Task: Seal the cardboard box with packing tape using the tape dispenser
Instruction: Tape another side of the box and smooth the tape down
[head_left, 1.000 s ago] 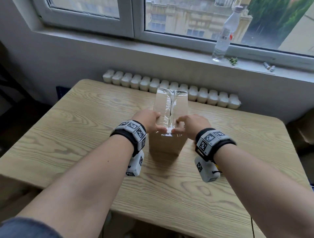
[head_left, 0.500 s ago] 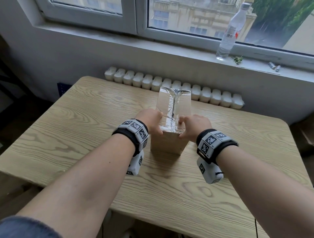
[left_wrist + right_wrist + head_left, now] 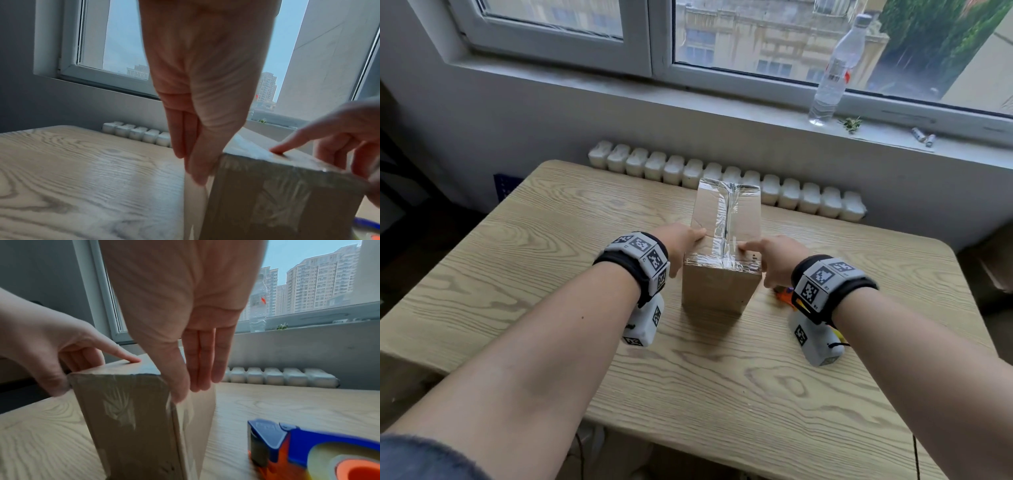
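A cardboard box (image 3: pixel 722 287) stands on end in the middle of the wooden table (image 3: pixel 517 274), with shiny clear tape along its top seam and over the near top edge. My left hand (image 3: pixel 681 245) presses the box's upper left side with straight fingers (image 3: pixel 195 154), one digit resting on top. On the upper right side my right hand (image 3: pixel 774 257) presses with fingers (image 3: pixel 199 369) straight down and one fingertip on the taped top. The blue and orange tape dispenser (image 3: pixel 308 447) lies on the table right of the box, mostly hidden under my right wrist in the head view.
A white radiator (image 3: pixel 722 178) runs behind the table's far edge. A clear water bottle (image 3: pixel 832 75) and small items stand on the window sill above. The table's near edge lies under my forearms.
Both hands slid apart from the middle of the box's near top edge out to its left and right corners and down onto the sides. The box stayed put.
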